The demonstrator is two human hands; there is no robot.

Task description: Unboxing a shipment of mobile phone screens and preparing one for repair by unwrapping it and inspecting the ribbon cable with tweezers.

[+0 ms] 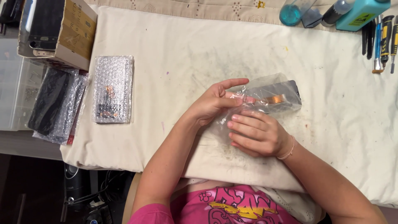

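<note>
item: bagged screen (275,98). left hand (213,103) pinches bag mouth; right hand (257,133) pins it flat. best: peel slowly, mind ribbon.

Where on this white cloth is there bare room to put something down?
The widest bare patch of cloth lies between the bubble-wrapped part and the hands. Another runs right of the clear bag, below the screwdrivers. It is crowded at the left edge by the cardboard box and around the left hand and right hand.

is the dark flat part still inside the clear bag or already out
Mostly inside: the clear bag covers the dark flat part, held by left hand and right hand.
</note>
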